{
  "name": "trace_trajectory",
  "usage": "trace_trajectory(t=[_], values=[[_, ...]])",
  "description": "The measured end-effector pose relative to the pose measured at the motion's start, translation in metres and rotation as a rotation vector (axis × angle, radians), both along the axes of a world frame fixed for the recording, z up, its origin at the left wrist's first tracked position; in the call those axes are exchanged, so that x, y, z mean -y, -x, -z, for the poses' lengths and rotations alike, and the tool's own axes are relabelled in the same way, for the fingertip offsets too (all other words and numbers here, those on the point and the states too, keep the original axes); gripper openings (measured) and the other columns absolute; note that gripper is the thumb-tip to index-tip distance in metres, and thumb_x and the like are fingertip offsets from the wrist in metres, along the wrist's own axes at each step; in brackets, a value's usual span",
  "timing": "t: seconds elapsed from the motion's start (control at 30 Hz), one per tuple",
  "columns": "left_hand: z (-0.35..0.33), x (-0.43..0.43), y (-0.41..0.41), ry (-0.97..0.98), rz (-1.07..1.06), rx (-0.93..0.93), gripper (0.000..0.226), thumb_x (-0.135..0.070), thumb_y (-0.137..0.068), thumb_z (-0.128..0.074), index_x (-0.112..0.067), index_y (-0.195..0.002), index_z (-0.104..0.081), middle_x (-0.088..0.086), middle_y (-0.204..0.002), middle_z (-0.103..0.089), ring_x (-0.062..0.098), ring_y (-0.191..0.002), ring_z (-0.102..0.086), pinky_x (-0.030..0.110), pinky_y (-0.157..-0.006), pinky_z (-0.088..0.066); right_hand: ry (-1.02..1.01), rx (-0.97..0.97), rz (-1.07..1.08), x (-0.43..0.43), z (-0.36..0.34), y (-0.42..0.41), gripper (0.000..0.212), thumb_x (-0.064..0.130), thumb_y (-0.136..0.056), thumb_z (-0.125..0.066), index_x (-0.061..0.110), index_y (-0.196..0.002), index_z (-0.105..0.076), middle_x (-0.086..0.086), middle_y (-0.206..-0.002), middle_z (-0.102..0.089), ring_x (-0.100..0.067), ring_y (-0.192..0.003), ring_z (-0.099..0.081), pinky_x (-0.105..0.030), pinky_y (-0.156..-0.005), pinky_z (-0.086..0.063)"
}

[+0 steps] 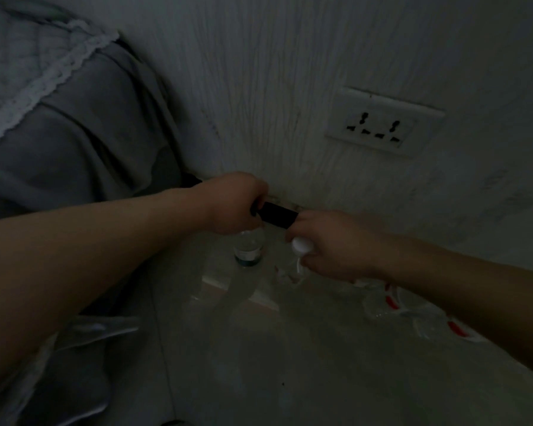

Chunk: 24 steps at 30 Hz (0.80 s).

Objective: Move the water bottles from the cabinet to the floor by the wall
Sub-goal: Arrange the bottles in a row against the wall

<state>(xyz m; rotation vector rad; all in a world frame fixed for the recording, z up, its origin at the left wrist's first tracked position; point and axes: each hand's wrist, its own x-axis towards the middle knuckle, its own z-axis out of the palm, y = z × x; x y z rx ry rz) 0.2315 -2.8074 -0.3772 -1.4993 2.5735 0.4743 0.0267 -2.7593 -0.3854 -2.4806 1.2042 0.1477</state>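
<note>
I log two at the wall [290, 87], 12 o'clock: left hand [233, 206] fingers grasping labelled bottle [249, 249], right hand [328, 245] fingers grasping white-capped bottle [302, 246]; neither released, cabinet unseen.

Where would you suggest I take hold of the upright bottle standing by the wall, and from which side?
Probably round its clear body above the label, from the near side: the bottle stands upright, the wall is behind it, the left hand covers its top, and the right hand crowds its right.

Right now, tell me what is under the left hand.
A clear water bottle, upright near the wall, shows under the left hand. Its cap and neck are covered by the hand, so the grip is hidden.
</note>
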Motion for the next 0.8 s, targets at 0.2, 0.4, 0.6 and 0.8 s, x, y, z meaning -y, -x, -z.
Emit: trace_trajectory(t=[0.2, 0.4, 0.6, 0.8], values=[[-0.006, 0.003, 0.000, -0.031, -0.021, -0.024, 0.024, -0.025, -0.074, -0.075, -0.022, -0.094, -0.063, -0.002, -0.094, -0.060, 0.018, -0.087, -0.058, 0.031, -0.074, -0.050, 0.000, 0.033, 0.033, 0.002, -0.001, 0.007, 0.028, 0.027, -0.081, -0.065, 0.016, -0.107, -0.065, -0.003, -0.107, -0.059, -0.019, -0.096, -0.057, -0.032, -0.079, -0.044], [-0.016, 0.008, 0.003, -0.061, -0.019, -0.100, 0.024, -0.016, -0.073, -0.076, -0.021, -0.093, -0.065, -0.002, -0.096, -0.062, 0.016, -0.089, -0.060, 0.033, -0.079, -0.052, 0.020, 0.112, 0.185, 0.010, 0.001, 0.008, 0.023, 0.030, -0.075, -0.071, 0.017, -0.094, -0.068, -0.001, -0.091, -0.065, -0.016, -0.083, -0.060, -0.028, -0.066, -0.047], [-0.011, 0.009, 0.001, -0.062, 0.029, -0.156, 0.023, -0.011, -0.073, -0.074, -0.020, -0.093, -0.067, -0.004, -0.096, -0.061, 0.013, -0.089, -0.058, 0.032, -0.080, -0.051, 0.066, 0.194, 0.285, 0.017, 0.002, 0.003, 0.022, 0.032, -0.077, -0.071, 0.012, -0.085, -0.069, -0.002, -0.080, -0.065, -0.014, -0.072, -0.058, -0.027, -0.056, -0.043], [-0.010, 0.011, 0.000, -0.057, 0.055, -0.205, 0.030, -0.008, -0.073, -0.073, -0.027, -0.092, -0.061, -0.012, -0.091, -0.056, 0.008, -0.088, -0.055, 0.024, -0.077, -0.045, 0.102, 0.173, 0.308, 0.022, 0.008, -0.003, 0.023, 0.032, -0.076, -0.068, 0.010, -0.077, -0.067, -0.006, -0.073, -0.065, -0.019, -0.068, -0.060, -0.033, -0.057, -0.048]])
